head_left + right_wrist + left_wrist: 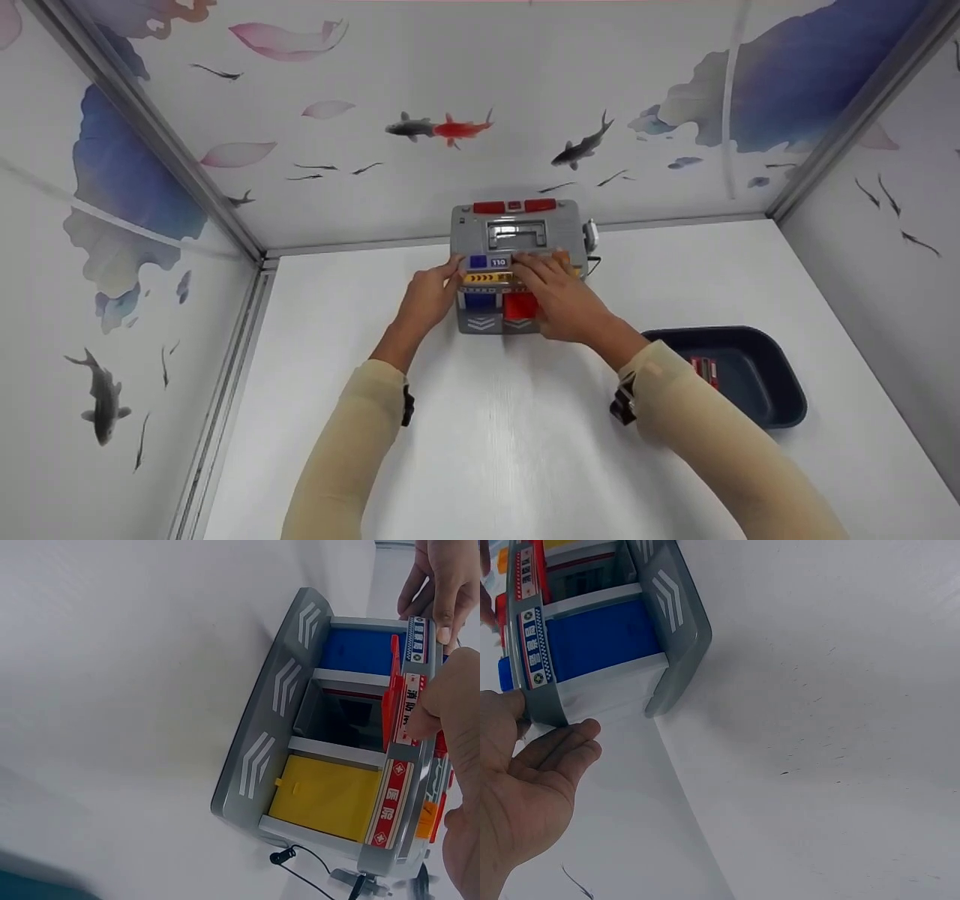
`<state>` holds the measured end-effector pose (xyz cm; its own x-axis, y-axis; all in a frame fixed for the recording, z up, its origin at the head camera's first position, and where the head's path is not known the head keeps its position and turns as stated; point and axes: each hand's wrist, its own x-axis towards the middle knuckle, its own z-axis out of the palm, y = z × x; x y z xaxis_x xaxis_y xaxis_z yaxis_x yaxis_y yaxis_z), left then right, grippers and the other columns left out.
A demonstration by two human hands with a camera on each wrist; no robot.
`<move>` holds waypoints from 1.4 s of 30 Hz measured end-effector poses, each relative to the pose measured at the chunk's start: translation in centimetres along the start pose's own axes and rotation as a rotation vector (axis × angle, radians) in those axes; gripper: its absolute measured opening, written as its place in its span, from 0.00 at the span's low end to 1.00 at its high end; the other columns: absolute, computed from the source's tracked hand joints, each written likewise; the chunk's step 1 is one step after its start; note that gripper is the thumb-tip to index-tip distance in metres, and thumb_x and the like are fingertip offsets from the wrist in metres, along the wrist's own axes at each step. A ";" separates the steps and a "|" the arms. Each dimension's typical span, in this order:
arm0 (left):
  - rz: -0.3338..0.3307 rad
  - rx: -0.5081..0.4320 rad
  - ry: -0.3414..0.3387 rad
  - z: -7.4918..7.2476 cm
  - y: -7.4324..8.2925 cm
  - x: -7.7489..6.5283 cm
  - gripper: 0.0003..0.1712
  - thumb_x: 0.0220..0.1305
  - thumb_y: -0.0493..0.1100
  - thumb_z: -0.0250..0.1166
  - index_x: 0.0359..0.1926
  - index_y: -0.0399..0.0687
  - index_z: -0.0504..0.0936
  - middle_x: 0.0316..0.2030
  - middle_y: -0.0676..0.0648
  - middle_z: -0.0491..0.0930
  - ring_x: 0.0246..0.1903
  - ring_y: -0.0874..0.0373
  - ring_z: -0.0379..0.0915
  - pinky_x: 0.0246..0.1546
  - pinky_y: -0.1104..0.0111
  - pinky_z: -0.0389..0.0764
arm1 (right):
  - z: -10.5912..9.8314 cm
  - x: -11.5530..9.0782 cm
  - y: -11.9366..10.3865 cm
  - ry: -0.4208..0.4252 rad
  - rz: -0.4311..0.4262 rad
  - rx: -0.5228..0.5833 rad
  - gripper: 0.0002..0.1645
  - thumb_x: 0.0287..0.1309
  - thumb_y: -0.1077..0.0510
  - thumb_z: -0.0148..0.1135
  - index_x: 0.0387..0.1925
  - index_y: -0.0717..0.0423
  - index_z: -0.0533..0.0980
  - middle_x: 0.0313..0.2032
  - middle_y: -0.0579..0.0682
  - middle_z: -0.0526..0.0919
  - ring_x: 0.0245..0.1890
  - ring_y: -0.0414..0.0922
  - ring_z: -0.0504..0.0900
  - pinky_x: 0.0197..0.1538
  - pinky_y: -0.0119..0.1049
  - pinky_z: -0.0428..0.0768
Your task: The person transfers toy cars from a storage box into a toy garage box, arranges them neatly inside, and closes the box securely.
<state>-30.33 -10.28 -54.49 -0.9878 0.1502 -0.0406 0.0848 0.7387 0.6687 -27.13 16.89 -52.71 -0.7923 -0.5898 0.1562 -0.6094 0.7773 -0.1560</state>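
Observation:
A grey toy garage [469,225] stands at the back of the table, with a carry handle on its top. Its front has a blue door [356,651], a raised red door [390,701] over a dark bay, and a yellow door [326,795]. My left hand [429,294] grips the garage's left front edge, thumb on top and fingers at the side [536,787]. With the thumb at the front sign above the red door, my right hand [559,296] holds the roof's front rail, fingers lying over the top. It partly covers the yellow side in the head view.
A dark blue plastic basin [787,390] sits at the right, partly behind my right sleeve, with a small red and grey thing [705,371] inside. A black cord [304,885] hangs at the garage's right side. Printed panels rise behind and beside the white table [480,450].

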 end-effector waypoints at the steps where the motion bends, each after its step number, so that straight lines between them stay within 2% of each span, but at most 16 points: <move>1: -0.001 0.002 0.001 0.0 0.0 0.0 0.30 0.89 0.57 0.54 0.83 0.54 0.70 0.76 0.45 0.78 0.78 0.45 0.74 0.79 0.50 0.76 | -0.1 -0.2 0.2 0.003 -0.008 0.000 0.53 0.59 0.65 0.75 0.83 0.53 0.62 0.85 0.55 0.64 0.86 0.57 0.61 0.88 0.67 0.54; 4: -0.006 0.014 0.009 0.0 0.0 0.0 0.30 0.89 0.56 0.54 0.83 0.54 0.71 0.75 0.45 0.78 0.77 0.46 0.74 0.78 0.50 0.77 | -0.3 -1.0 0.7 0.039 -0.038 -0.007 0.47 0.65 0.64 0.69 0.82 0.53 0.63 0.84 0.56 0.64 0.85 0.59 0.61 0.88 0.69 0.55; 9: -0.004 0.036 0.013 0.0 0.1 0.1 0.29 0.89 0.55 0.55 0.82 0.55 0.71 0.75 0.46 0.78 0.77 0.46 0.75 0.78 0.50 0.77 | -0.7 -2.8 1.8 0.098 -0.057 -0.008 0.41 0.70 0.59 0.66 0.81 0.53 0.65 0.81 0.59 0.68 0.81 0.63 0.64 0.84 0.69 0.65; 17: 0.009 0.036 0.005 -0.2 0.0 0.1 0.30 0.89 0.56 0.54 0.83 0.54 0.70 0.76 0.45 0.77 0.77 0.46 0.74 0.79 0.51 0.76 | -2.1 -5.6 3.5 0.052 -0.029 -0.021 0.44 0.70 0.50 0.74 0.82 0.51 0.66 0.79 0.59 0.70 0.78 0.64 0.67 0.81 0.69 0.67; 24: 0.004 0.011 0.003 -0.3 0.1 0.0 0.30 0.89 0.55 0.55 0.83 0.53 0.70 0.76 0.45 0.77 0.78 0.46 0.74 0.79 0.51 0.75 | -3.2 -8.0 5.5 0.050 -0.024 -0.061 0.41 0.71 0.47 0.73 0.80 0.49 0.71 0.78 0.57 0.73 0.77 0.64 0.71 0.76 0.71 0.71; 31: 0.017 -0.006 0.002 -0.1 0.1 0.0 0.30 0.89 0.55 0.55 0.82 0.52 0.70 0.75 0.44 0.78 0.77 0.46 0.74 0.79 0.51 0.77 | -3.8 -11.0 7.7 0.059 -0.058 -0.110 0.28 0.69 0.46 0.76 0.67 0.45 0.84 0.71 0.56 0.82 0.71 0.61 0.78 0.67 0.71 0.77; 38: 0.033 -0.028 0.010 -0.1 -0.1 0.2 0.30 0.89 0.56 0.54 0.82 0.53 0.71 0.76 0.44 0.77 0.78 0.46 0.73 0.80 0.50 0.74 | -4.2 -13.6 8.5 0.028 -0.050 -0.097 0.26 0.67 0.45 0.78 0.62 0.48 0.87 0.64 0.57 0.86 0.66 0.59 0.82 0.63 0.67 0.81; 42: 0.023 -0.014 0.004 0.0 -0.1 0.0 0.29 0.89 0.55 0.54 0.82 0.54 0.71 0.76 0.44 0.77 0.78 0.45 0.74 0.80 0.50 0.75 | -4.1 -15.2 8.7 0.005 -0.056 -0.099 0.21 0.68 0.44 0.77 0.58 0.48 0.90 0.60 0.56 0.87 0.62 0.57 0.84 0.60 0.64 0.84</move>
<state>-30.36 -10.35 -54.54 -0.9861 0.1645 -0.0220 0.1059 0.7254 0.6801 -20.32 33.54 -52.44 -0.7569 -0.6318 0.1671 -0.6465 0.7613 -0.0497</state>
